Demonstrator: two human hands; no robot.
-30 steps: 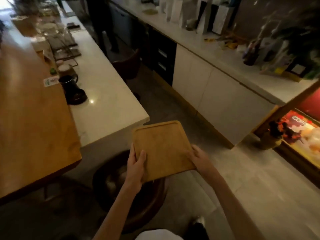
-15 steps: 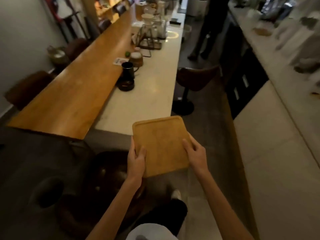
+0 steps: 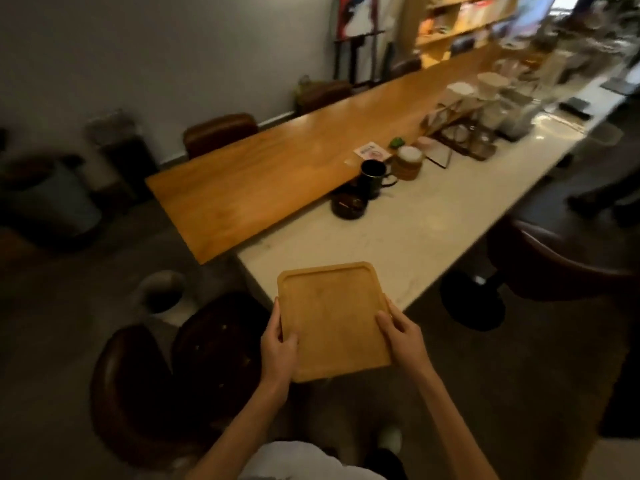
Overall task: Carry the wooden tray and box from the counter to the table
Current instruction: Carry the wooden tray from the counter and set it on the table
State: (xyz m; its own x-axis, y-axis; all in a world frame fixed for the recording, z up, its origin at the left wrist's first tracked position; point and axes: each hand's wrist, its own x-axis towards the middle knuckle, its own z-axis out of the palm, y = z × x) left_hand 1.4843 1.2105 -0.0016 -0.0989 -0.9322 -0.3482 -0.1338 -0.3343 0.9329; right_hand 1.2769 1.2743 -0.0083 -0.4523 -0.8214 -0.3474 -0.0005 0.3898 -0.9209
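**One wooden tray, two hands, at the end of the long surface**

One wooden tray [image 3: 332, 320] is held in the air, empty, its far edge over the near end of the white surface [image 3: 433, 237]. The left hand [image 3: 278, 344] clasps the tray's left rim, thumb on top and fingers [image 3: 277, 318] curled along the edge. The right hand [image 3: 403, 336] clasps the right rim the same way, thumb lying on the tray's inner face. No box shows on the tray.

Beyond the fingers, well apart from them, stand one black mug [image 3: 372, 178] and, just in front of it, one dark round dish [image 3: 348, 206]. One pale-topped jar [image 3: 409, 162] stands just beside the mug; past it the objects are too blurred to count. Left of the white top runs one wooden surface [image 3: 259, 181]. Below and left of the left hand sit two dark stools [image 3: 214, 351], and one more [image 3: 554, 261] stands right of the right hand.
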